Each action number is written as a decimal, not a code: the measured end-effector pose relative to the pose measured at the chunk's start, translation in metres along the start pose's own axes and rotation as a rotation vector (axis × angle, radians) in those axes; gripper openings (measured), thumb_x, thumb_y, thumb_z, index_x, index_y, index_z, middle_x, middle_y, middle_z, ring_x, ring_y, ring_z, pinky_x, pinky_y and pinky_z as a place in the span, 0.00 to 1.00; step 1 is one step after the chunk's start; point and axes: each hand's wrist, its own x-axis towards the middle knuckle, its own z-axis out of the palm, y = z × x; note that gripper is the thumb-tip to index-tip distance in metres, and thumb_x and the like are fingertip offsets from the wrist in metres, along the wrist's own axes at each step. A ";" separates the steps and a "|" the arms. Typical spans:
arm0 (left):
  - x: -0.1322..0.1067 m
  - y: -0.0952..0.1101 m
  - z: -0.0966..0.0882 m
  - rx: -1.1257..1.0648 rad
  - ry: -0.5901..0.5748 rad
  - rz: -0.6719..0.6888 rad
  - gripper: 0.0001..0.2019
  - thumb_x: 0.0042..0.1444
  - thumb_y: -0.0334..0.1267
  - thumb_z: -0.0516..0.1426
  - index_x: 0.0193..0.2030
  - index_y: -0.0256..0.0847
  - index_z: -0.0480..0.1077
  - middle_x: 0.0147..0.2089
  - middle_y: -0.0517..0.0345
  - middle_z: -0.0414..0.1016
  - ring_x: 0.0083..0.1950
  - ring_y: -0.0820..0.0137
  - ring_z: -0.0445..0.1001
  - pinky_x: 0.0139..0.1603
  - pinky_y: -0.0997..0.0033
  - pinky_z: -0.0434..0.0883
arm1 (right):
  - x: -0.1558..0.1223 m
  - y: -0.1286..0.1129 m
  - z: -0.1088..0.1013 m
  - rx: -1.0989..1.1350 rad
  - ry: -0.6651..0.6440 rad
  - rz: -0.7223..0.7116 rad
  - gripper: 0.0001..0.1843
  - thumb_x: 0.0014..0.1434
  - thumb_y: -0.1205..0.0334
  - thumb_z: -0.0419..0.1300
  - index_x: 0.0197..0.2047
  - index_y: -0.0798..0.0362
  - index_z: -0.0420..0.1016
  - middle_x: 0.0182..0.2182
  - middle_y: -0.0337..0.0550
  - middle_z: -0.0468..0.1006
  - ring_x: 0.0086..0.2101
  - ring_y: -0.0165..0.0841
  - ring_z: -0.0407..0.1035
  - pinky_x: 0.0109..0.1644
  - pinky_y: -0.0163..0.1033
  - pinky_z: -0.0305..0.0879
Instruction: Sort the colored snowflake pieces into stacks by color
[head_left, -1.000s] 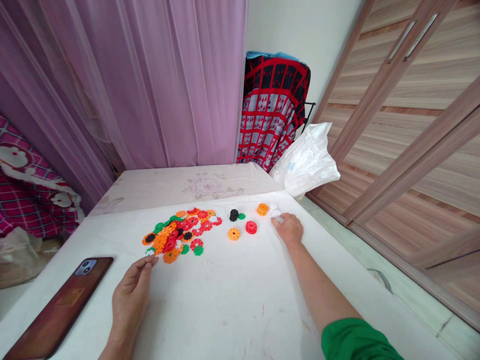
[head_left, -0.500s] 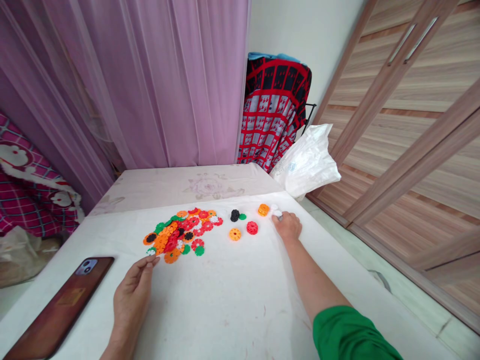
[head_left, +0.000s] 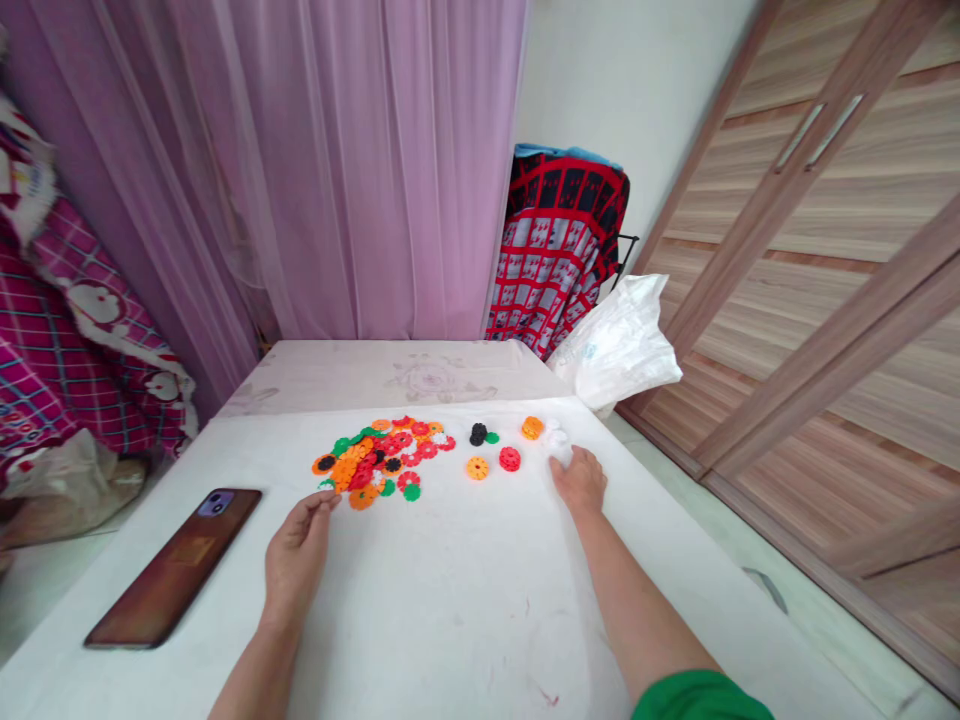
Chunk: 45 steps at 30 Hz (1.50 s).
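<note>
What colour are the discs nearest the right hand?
White; the discs nearest the right hand show best in the head view.

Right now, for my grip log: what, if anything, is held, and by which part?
Nothing visible in the right hand, near the white discs; whether the left hand pinches anything cannot be told.
</note>
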 end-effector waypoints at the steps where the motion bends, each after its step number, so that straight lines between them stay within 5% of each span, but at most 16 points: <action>1: 0.001 -0.003 0.001 -0.011 -0.005 0.030 0.15 0.49 0.49 0.54 0.38 0.42 0.71 0.39 0.53 0.81 0.47 0.62 0.78 0.56 0.58 0.69 | -0.007 0.002 0.001 -0.001 0.007 -0.008 0.29 0.59 0.53 0.50 0.59 0.60 0.63 0.56 0.57 0.67 0.54 0.43 0.62 0.54 0.45 0.58; 11: -0.001 -0.015 0.003 0.424 -0.150 0.324 0.15 0.58 0.39 0.45 0.43 0.44 0.71 0.41 0.56 0.80 0.45 0.67 0.77 0.48 0.65 0.72 | -0.087 -0.011 0.001 0.020 0.034 -0.217 0.25 0.59 0.58 0.50 0.57 0.60 0.67 0.57 0.55 0.67 0.54 0.42 0.63 0.56 0.45 0.57; 16: -0.025 0.001 -0.001 0.635 -0.326 0.451 0.15 0.55 0.34 0.49 0.44 0.41 0.74 0.50 0.51 0.77 0.55 0.61 0.71 0.60 0.60 0.64 | -0.122 -0.032 -0.002 0.077 0.038 -0.336 0.20 0.59 0.62 0.51 0.53 0.56 0.72 0.56 0.52 0.69 0.54 0.40 0.63 0.56 0.43 0.56; 23: -0.061 0.008 -0.003 0.894 -0.419 0.463 0.21 0.60 0.40 0.48 0.59 0.40 0.67 0.65 0.48 0.63 0.67 0.55 0.57 0.67 0.48 0.52 | -0.160 -0.061 -0.007 0.126 0.005 -0.533 0.17 0.59 0.64 0.51 0.48 0.53 0.75 0.51 0.49 0.74 0.50 0.39 0.65 0.52 0.42 0.56; 38: -0.076 0.012 0.001 1.119 -0.448 0.445 0.26 0.63 0.47 0.44 0.65 0.43 0.59 0.70 0.51 0.54 0.70 0.57 0.51 0.68 0.47 0.49 | -0.167 -0.071 -0.004 0.162 -0.017 -0.625 0.16 0.58 0.67 0.52 0.47 0.52 0.75 0.50 0.46 0.75 0.49 0.37 0.65 0.51 0.41 0.54; 45: -0.067 -0.007 0.003 1.079 -0.387 0.501 0.27 0.63 0.49 0.44 0.66 0.40 0.58 0.69 0.48 0.55 0.70 0.58 0.52 0.68 0.50 0.52 | -0.164 -0.086 -0.001 0.238 -0.054 -0.675 0.15 0.58 0.68 0.52 0.46 0.51 0.74 0.50 0.45 0.75 0.50 0.36 0.64 0.53 0.41 0.53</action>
